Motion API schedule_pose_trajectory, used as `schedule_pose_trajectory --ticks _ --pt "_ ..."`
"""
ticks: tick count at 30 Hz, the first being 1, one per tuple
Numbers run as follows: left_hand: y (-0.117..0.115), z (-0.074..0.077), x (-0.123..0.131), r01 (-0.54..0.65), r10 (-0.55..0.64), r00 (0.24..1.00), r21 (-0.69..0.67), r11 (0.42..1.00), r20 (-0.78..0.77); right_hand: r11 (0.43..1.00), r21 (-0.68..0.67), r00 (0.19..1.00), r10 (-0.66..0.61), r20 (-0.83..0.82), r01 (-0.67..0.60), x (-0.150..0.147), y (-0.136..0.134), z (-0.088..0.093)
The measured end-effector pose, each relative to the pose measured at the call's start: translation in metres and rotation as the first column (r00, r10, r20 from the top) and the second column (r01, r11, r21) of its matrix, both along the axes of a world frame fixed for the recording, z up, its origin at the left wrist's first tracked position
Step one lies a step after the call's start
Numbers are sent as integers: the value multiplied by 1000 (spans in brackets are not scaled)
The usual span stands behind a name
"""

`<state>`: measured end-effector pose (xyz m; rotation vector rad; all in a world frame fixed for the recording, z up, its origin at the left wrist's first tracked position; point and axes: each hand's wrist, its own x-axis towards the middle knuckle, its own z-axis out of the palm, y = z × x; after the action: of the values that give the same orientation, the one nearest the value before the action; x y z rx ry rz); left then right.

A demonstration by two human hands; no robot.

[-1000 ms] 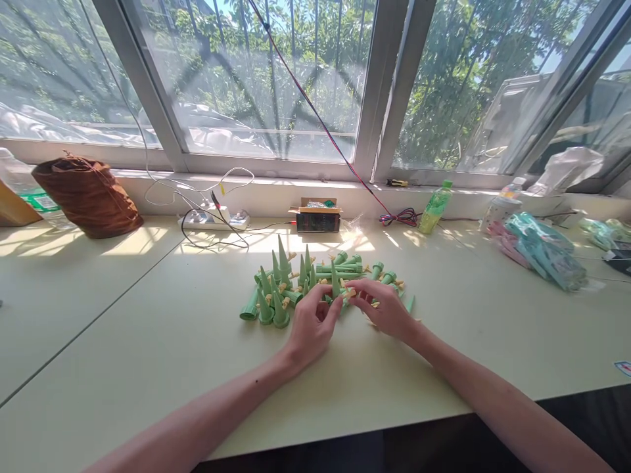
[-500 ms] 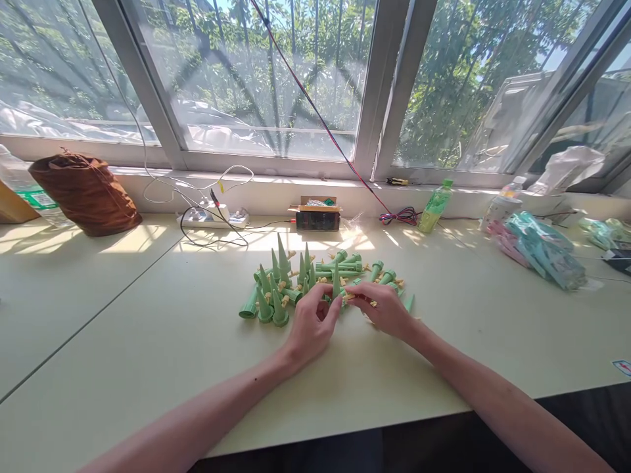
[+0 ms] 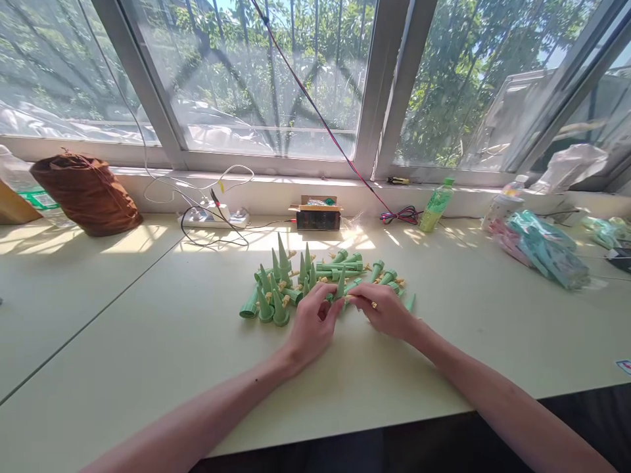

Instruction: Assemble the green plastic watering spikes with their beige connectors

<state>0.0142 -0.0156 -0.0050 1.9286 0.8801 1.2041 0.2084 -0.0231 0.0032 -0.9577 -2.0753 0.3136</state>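
Between the thumb and fingers of my left hand (image 3: pixel 314 318) is a green plastic watering spike (image 3: pixel 341 281), its cone pointing up with a slight lean to the right. My right hand (image 3: pixel 384 307) is closed, its thumb and forefinger pinching a small beige valve (image 3: pixel 349 298) at the spike's lower side. The fingers hide most of the joint between the two. Just behind and left of my hands lies a cluster of similar green spikes (image 3: pixel 280 314), some standing on their caps, others on their sides, several with beige valves. More spikes (image 3: pixel 387 276) lie beyond my right hand.
Along the window sill stand a brown cloth bag (image 3: pixel 86 194), a white power strip (image 3: pixel 211 217) with cables, a small open box (image 3: pixel 318 218) and a green bottle (image 3: pixel 436 205). Plastic packets (image 3: pixel 547 249) lie at the right. The table's front edge (image 3: pixel 345 432) runs below my forearms.
The held spike has shifted slightly right and tipped from upright to a small rightward lean. Both hands keep their grip in nearly the same place.
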Motion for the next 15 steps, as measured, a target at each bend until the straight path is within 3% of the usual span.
schedule_pose_trajectory --ticks 15 --pt "0 -2 0 16 -18 1000 71 997 24 987 -157 999 -30 33 35 0 -3 1"
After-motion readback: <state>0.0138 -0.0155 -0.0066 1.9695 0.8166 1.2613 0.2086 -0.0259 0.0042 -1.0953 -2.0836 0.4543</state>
